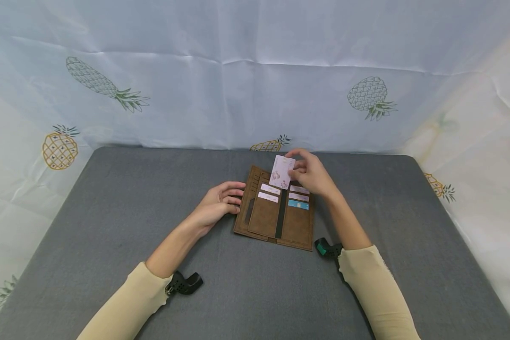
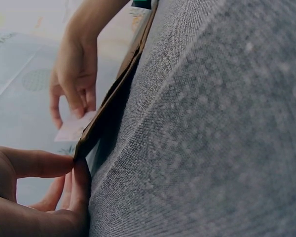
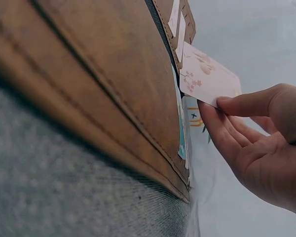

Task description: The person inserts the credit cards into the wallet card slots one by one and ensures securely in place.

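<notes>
An open brown wallet [image 1: 263, 219] lies on the grey table, with several cards in its slots. At its left edge is my left hand [image 1: 219, 204]; the left wrist view shows the thumb and a finger pinching that edge, slightly lifted off the cloth. My right hand [image 1: 312, 174] pinches a pale pink card [image 1: 282, 171] between thumb and fingers over the wallet's top edge. Flowers are printed on this card [image 3: 207, 74], as the right wrist view shows. Pink cards [image 1: 268, 197] sit in the left slots, and a blue card [image 1: 298, 204] in the right ones.
The grey tabletop [image 1: 123, 203] surrounds the wallet. Behind it hangs a pale curtain [image 1: 221, 104] with pineapple prints. Black wrist devices [image 1: 186, 283] are strapped near both cream sleeves.
</notes>
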A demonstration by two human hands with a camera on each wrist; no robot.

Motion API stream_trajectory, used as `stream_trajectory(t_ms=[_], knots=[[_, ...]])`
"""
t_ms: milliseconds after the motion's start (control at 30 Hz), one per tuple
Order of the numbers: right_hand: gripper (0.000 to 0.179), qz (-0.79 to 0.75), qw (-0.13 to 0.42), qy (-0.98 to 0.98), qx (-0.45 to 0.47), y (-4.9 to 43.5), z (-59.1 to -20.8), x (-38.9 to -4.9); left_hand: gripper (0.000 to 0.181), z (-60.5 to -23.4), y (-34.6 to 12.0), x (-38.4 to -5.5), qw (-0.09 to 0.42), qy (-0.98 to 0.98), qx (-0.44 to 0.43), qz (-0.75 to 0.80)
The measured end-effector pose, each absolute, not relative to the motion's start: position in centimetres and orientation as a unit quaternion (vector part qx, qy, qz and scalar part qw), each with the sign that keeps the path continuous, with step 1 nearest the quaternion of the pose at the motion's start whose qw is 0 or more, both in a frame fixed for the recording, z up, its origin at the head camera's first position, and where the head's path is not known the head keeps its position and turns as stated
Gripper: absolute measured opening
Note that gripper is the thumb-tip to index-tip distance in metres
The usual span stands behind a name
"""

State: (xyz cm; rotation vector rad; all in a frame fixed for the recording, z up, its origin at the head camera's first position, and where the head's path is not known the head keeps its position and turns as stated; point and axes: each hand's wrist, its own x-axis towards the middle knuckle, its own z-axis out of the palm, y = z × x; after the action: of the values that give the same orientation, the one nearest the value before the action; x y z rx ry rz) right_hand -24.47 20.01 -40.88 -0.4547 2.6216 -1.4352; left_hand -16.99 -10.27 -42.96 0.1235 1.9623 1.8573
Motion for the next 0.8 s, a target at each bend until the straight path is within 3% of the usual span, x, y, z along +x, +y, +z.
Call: stream_trajectory(t_ms=[800], knots=[[0.048, -0.518, 0.091, 0.843, -0.117, 18.4, -40.7, -23.9, 0.070, -43.1, -10.3, -17.0, 0.218, 0.708, 0.049, 0.670]])
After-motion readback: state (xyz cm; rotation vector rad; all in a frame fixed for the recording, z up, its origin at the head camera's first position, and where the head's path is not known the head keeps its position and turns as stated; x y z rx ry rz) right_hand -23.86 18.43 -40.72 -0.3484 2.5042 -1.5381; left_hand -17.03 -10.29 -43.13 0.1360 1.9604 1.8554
